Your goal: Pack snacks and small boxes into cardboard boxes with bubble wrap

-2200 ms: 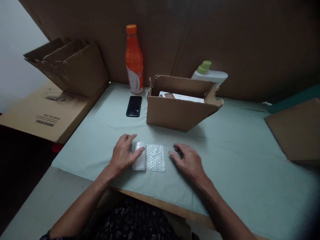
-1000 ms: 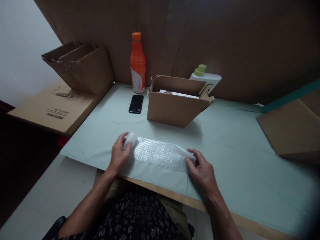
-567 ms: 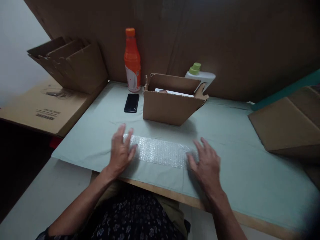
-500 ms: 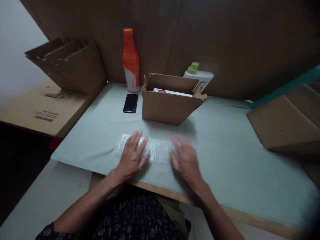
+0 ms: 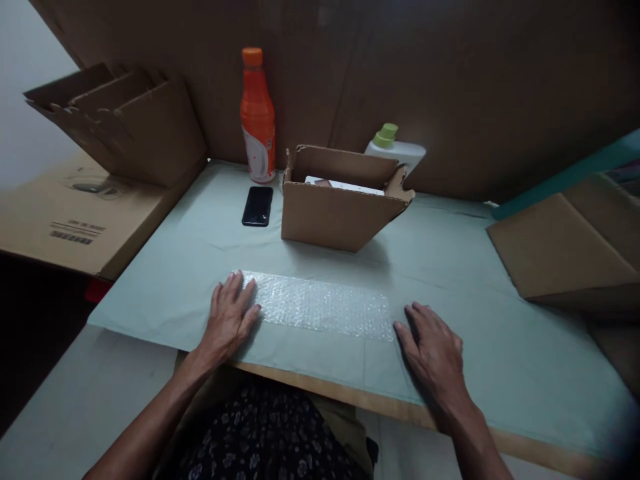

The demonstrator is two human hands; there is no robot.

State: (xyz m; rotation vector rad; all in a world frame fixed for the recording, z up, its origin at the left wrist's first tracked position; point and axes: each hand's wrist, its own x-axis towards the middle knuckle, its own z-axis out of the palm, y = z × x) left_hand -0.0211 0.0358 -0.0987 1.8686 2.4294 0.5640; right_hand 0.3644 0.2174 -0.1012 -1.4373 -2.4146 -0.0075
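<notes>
Left hand (image 5: pixel 231 317): fingers spread
Right hand (image 5: pixel 433 343): loose, holding nothing
Bubble wrap (image 5: pixel 323 305): partly under left hand, beside right
Smoothing: likely now; lifting would need pinching fingertips

Dim light falls on a brown panel (image 5: pixel 460 80) and pale wall (image 5: pixel 20 47) beyond a green-covered table (image 5: pixel 500 353)

There's one bubblewrap strip (image 5: pixel 320 305), one phone (image 5: pixel 257 206), two bottles (image 5: pixel 257 110).
</notes>
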